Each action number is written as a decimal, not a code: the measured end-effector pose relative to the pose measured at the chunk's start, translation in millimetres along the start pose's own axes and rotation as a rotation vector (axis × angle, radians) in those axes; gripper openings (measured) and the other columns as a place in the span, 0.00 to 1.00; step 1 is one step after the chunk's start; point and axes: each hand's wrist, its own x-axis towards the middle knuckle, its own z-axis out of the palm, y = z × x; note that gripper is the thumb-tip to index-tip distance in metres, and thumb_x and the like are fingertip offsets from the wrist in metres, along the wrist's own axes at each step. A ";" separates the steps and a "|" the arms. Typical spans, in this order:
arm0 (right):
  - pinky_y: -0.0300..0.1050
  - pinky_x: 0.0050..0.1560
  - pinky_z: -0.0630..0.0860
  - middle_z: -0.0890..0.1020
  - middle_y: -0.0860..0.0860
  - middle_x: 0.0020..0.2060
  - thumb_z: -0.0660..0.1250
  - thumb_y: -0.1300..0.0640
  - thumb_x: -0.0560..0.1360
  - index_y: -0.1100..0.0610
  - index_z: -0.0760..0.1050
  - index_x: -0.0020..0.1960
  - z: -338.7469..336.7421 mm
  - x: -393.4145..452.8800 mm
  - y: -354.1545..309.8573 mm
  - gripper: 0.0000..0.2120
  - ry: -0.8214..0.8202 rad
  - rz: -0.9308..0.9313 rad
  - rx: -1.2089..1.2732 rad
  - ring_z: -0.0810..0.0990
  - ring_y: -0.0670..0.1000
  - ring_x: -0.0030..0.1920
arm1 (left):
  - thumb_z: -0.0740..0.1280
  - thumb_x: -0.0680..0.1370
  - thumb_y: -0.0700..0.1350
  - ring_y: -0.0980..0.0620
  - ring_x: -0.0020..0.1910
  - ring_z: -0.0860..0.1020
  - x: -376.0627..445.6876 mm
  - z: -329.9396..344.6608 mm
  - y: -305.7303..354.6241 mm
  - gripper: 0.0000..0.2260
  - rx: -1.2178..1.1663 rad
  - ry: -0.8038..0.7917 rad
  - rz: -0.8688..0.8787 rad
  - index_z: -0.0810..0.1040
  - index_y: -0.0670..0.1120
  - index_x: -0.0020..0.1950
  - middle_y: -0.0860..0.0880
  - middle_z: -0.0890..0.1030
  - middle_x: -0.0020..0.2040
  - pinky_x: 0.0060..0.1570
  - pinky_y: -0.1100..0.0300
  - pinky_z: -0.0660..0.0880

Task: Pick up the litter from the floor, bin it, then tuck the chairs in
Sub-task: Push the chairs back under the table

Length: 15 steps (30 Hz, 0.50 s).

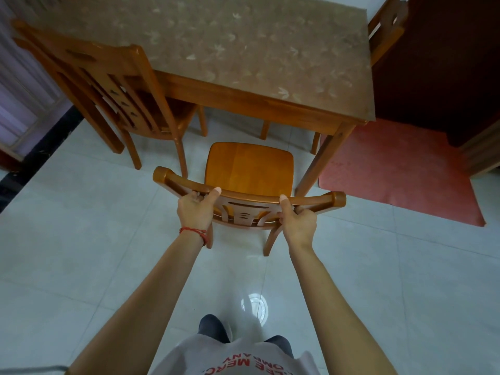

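A wooden chair stands in front of me, its seat facing the table and clear of the table's near edge. My left hand grips the left part of its top rail, thumb on top. My right hand grips the right part of the same rail. A second wooden chair stands at the table's left side with its seat partly under the tabletop. No litter shows on the floor.
A table leg stands just right of the held chair's seat. A red mat lies on the white tiles at the right. Another chair back shows at the table's far right, beside a dark wooden cabinet.
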 end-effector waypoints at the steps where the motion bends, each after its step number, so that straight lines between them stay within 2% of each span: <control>1: 0.34 0.34 0.71 0.81 0.53 0.35 0.66 0.49 0.74 0.61 0.77 0.40 3.0 4.0 -3.7 0.15 0.003 0.010 0.003 0.80 0.50 0.36 | 0.70 0.72 0.48 0.43 0.49 0.79 5.2 2.0 2.7 0.16 0.006 -0.008 0.006 0.79 0.35 0.48 0.40 0.82 0.47 0.49 0.58 0.71; 6: 0.43 0.40 0.77 0.81 0.55 0.34 0.66 0.50 0.74 0.63 0.78 0.40 19.1 31.4 -17.8 0.15 0.024 0.027 -0.007 0.82 0.56 0.39 | 0.70 0.72 0.49 0.44 0.48 0.79 32.8 14.5 18.3 0.16 0.022 -0.039 0.033 0.79 0.36 0.49 0.41 0.82 0.46 0.51 0.55 0.73; 9: 0.40 0.38 0.76 0.82 0.57 0.35 0.66 0.49 0.74 0.63 0.77 0.40 29.6 45.5 -22.4 0.16 0.039 0.026 -0.009 0.83 0.56 0.40 | 0.70 0.72 0.50 0.44 0.48 0.79 50.1 22.0 24.5 0.16 0.017 -0.038 0.041 0.79 0.37 0.48 0.41 0.82 0.46 0.51 0.57 0.72; 12: 0.42 0.39 0.77 0.81 0.56 0.34 0.66 0.49 0.74 0.62 0.76 0.38 37.1 57.9 -28.4 0.16 0.047 0.022 -0.014 0.83 0.56 0.40 | 0.70 0.72 0.49 0.45 0.48 0.79 64.9 30.0 31.7 0.16 0.011 -0.031 0.038 0.79 0.37 0.49 0.41 0.82 0.47 0.51 0.57 0.72; 15: 0.41 0.38 0.76 0.82 0.61 0.36 0.66 0.48 0.74 0.68 0.77 0.40 42.4 72.2 -33.9 0.20 0.056 -0.001 -0.002 0.83 0.58 0.40 | 0.70 0.72 0.49 0.46 0.46 0.79 78.6 40.8 39.1 0.16 0.011 -0.028 0.046 0.79 0.37 0.48 0.41 0.82 0.45 0.49 0.58 0.72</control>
